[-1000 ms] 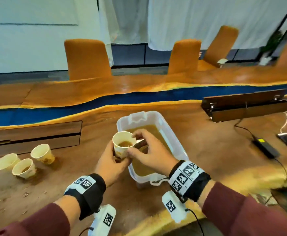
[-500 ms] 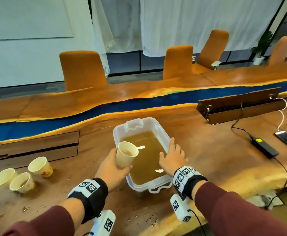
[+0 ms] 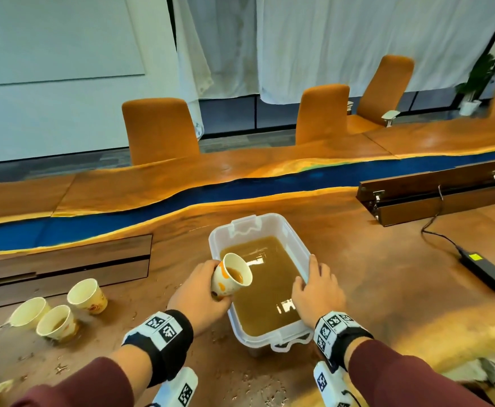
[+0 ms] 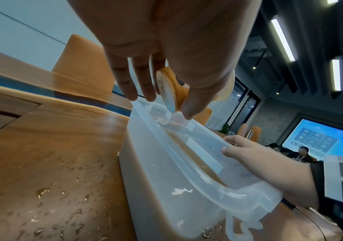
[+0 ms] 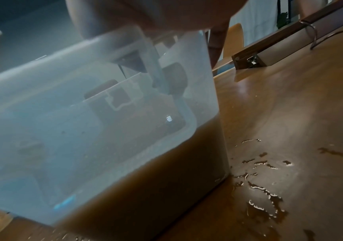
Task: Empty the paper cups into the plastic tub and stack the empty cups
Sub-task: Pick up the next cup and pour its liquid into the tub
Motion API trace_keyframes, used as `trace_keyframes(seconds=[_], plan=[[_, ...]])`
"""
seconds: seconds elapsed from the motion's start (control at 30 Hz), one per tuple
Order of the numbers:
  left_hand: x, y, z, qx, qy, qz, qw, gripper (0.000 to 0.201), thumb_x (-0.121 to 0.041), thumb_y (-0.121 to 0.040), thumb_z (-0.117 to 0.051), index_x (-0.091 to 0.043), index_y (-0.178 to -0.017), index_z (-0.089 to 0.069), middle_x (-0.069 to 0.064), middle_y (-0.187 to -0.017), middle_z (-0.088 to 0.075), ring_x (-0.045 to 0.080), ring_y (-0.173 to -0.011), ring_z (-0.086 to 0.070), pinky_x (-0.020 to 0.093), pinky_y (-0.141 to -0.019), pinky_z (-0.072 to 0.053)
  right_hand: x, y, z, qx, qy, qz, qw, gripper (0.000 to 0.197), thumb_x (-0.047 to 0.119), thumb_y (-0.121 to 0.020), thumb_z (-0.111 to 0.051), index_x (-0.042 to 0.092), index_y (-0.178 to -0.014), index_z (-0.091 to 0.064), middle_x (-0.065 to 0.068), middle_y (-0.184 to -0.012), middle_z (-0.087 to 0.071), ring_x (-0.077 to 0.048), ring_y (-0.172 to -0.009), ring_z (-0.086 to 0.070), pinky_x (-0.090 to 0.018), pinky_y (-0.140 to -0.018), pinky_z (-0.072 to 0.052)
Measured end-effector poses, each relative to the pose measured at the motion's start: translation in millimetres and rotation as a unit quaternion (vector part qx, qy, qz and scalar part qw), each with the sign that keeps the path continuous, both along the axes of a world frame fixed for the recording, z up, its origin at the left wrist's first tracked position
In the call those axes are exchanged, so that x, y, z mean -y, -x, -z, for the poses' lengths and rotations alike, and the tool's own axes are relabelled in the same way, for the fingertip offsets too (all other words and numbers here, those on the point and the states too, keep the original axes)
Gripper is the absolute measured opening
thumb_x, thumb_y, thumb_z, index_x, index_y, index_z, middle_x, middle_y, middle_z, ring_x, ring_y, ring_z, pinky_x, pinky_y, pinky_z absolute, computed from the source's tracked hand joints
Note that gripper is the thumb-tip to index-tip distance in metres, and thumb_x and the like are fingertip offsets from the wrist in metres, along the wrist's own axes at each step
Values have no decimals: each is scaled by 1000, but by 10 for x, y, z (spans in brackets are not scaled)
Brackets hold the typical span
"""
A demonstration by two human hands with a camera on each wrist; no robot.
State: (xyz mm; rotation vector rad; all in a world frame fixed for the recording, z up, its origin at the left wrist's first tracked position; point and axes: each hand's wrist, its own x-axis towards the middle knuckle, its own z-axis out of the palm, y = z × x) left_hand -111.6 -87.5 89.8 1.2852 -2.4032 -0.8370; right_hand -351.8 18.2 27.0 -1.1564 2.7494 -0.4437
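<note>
— Inspector: Report your left hand [image 3: 197, 301].

— Recorder: Your left hand's fingers are curled round a paper cup [image 3: 231, 278]; the cup is tilted, mouth toward 2 o'clock, over the near-left rim of the plastic tub [image 3: 294, 245]; brown liquid sits at its lower lip.

— Inspector: And your right hand [image 3: 317, 292]?

— Recorder: It rests on the tub's right rim at 3 o'clock; fingers straight and slightly apart, thumb hooked over the edge; it clamps nothing.

— Inspector: The tub?

— Recorder: It stands on the wooden table [image 3: 387, 277] at centre, holding brown liquid [image 3: 267, 277]; three more cups [image 3: 56, 314] stand together at 9 o'clock, well apart from it; wet spots mark the table beside the tub.
</note>
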Motion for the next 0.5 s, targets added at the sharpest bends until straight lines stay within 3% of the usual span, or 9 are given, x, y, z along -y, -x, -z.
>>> trace_keyframes(seconds=[0.5], plan=[[147,48,-142,100,111,41,988,63,-57,-80,-74,-43,-132,-42,-19,-121,-54,6,-102,-56,25,-82,-54,-8,2,35,-8,12,4,1000,68,48,-104,-37,23,-164,-17,-1,-151,-43,-20,-122,-52,-36,-94,-51]])
